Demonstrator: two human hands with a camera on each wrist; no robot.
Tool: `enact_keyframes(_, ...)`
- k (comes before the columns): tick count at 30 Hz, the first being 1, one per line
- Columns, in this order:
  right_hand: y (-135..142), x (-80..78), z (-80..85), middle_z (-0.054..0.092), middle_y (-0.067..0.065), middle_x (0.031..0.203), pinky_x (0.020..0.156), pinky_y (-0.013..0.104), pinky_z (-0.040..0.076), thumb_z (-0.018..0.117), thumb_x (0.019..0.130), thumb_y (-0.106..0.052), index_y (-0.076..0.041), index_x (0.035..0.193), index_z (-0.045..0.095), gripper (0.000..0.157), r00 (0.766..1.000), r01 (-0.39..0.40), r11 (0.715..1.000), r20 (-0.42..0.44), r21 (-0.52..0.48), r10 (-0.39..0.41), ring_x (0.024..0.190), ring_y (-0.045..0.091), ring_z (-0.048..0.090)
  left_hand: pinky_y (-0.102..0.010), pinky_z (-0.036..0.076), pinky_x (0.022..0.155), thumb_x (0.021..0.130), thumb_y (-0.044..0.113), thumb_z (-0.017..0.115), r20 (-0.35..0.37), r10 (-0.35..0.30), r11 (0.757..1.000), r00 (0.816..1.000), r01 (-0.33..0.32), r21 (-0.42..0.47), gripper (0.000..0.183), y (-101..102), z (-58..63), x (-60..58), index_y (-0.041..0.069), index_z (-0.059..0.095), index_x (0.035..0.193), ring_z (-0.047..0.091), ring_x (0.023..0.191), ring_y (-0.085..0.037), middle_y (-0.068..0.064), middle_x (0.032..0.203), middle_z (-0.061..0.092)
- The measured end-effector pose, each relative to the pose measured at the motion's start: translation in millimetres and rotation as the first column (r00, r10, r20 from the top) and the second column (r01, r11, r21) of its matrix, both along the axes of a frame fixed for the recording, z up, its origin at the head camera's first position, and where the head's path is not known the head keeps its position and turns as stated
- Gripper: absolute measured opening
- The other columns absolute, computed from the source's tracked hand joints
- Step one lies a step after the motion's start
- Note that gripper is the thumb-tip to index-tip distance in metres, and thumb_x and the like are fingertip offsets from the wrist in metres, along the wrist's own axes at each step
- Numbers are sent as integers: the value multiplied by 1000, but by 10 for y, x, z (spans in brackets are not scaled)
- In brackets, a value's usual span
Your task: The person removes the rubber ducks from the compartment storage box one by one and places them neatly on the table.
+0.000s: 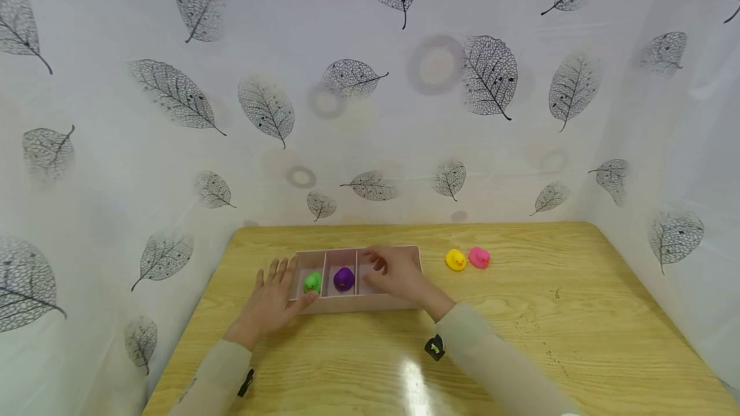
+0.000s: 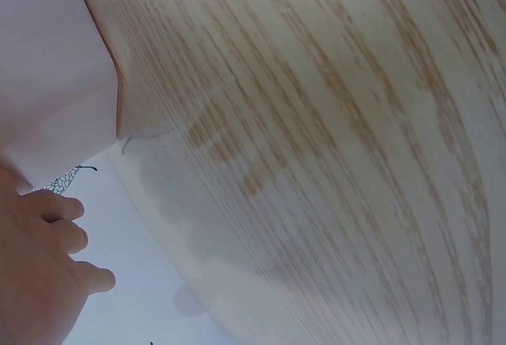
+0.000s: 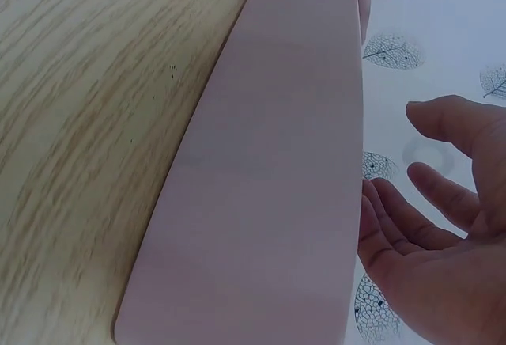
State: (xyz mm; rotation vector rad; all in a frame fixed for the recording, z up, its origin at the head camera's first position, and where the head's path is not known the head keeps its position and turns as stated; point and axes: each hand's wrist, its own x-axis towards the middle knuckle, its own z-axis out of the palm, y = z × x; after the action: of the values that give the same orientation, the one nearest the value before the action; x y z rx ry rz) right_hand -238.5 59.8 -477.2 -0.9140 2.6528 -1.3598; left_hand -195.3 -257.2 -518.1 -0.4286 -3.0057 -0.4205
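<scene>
A pale pink box [image 1: 370, 303] with three compartments stands on the table. In its left compartment is a green toy duck [image 1: 312, 282], and the middle one holds a purple toy duck [image 1: 343, 279]. My left hand [image 1: 272, 303] rests at the box's left end, fingers extended and thumb reaching along the front rim. Over the right compartment hovers my right hand [image 1: 399, 275], its fingers loosely bent. The right wrist view shows a gap between that hand's thumb and fingers, with nothing held there. Only part of the left hand [image 2: 39, 266] shows in the left wrist view, beside the box's corner.
To the right of the box, a yellow toy duck [image 1: 455, 260] and a pink toy duck [image 1: 479, 257] sit side by side on the wooden table [image 1: 520, 339]. A white leaf-patterned curtain [image 1: 370, 133] hangs behind the table and along both sides.
</scene>
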Motion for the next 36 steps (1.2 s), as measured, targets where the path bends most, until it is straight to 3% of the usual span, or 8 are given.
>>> enact_keyframes(7, -144, 0, -38, 73, 21, 125, 89, 41, 62, 78, 93, -17, 0, 142, 62, 55, 999, 9, 998, 40, 61, -12, 101, 30, 71, -77, 17, 124, 103, 64, 50, 13, -1, 1000, 1000, 1, 4, 96, 10, 2, -4, 5, 15, 169, 25, 156, -55, -33, 166, 32)
enact_keyframes(13, -224, 20, -76, 64, 23, 136, 94, 48, 61, 80, 92, -19, -1, 146, 58, 61, 995, 15, 997, 97, 78, -22, 111, 34, 69, -76, 16, 125, 103, 64, 50, 26, -3, 1000, 1000, 3, 7, 96, 10, 5, -7, 4, 15, 169, 23, 157, -54, -33, 166, 31)
enact_keyframes(19, -295, 1, -118, 59, 23, 142, 96, 48, 61, 80, 92, -21, -3, 145, 59, 60, 995, 24, 993, 94, 114, -35, 116, 34, 68, -76, 16, 125, 103, 64, 50, 24, 0, 1000, 1000, -1, 11, 96, 10, 13, 3, 4, 14, 169, 23, 157, -55, -33, 166, 31)
enact_keyframes(30, -399, -55, -129, 64, 19, 133, 88, 35, 60, 82, 90, -23, -3, 135, 66, 51, 999, 7, 977, 51, 211, -18, 107, 25, 65, -76, 17, 125, 104, 64, 50, 17, 0, 1000, 1000, 0, 6, 95, 3, 11, 4, 4, 14, 169, 25, 156, -55, -34, 166, 32)
enact_keyframes(36, -455, -45, -114, 64, 20, 133, 88, 37, 60, 85, 87, -22, -2, 134, 67, 53, 997, 22, 970, 63, 241, -38, 108, 25, 62, -76, 17, 125, 104, 64, 50, 12, 1, 1000, 1000, -1, 2, 96, 1, 12, 4, 3, 15, 169, 25, 156, -55, -34, 165, 33)
